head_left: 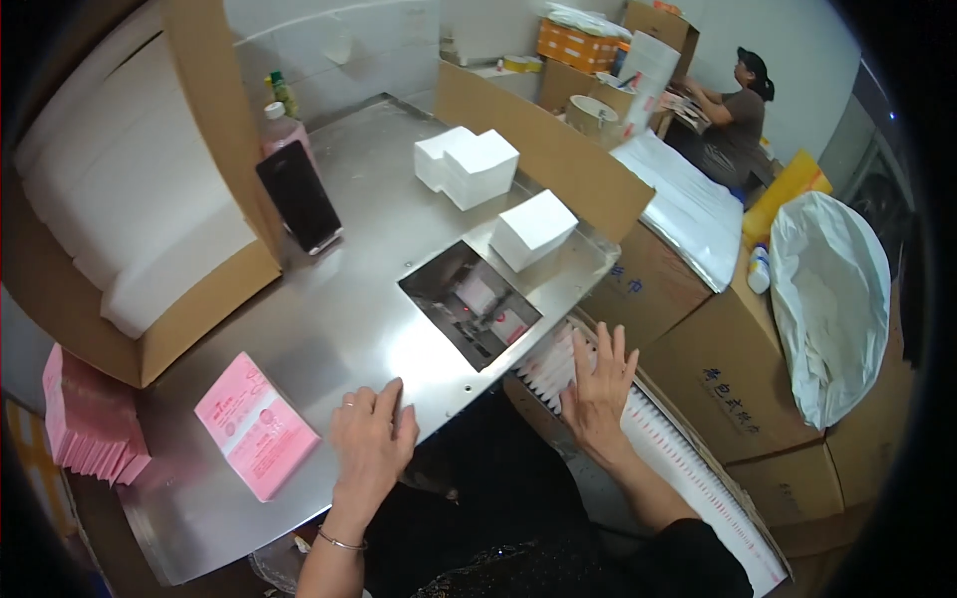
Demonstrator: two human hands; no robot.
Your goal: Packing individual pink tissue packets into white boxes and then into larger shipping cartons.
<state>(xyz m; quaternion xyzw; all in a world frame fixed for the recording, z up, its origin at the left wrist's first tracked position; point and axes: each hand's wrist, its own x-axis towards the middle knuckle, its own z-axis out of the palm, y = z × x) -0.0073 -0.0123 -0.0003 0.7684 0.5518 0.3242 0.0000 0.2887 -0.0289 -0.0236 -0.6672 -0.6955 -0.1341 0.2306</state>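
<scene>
Left hand [371, 439]: at the near edge of the metal surface [344, 309], back upward, fingers loosely bent side by side, thumb apart. Its underside is hidden; whether it pinches anything cannot be told.

Right hand [596, 399]: fingers spread, held over the long box [714, 477] beside the surface. Contact with the packs [688, 483] cannot be determined. The packs are white with red marks, standing in a close row inside that box.

Pink stack [256, 427]: flat on the surface, left of the left hand and apart from it. A second pink pile [92, 424] leans at the far left.

Opening [469, 304]: square, cut in the surface between and beyond the hands; machine parts show within. White blocks [536, 229] stand beyond it, one near its rim, others farther back.

Phone [299, 197]: propped tilted, in front of a bottle [276, 112]. A large carton [214, 314] at left holds white sheets.

Right side: brown cartons [688, 364], with a white bag [832, 299] on top. A co-worker [738, 120] sits in the background.
</scene>
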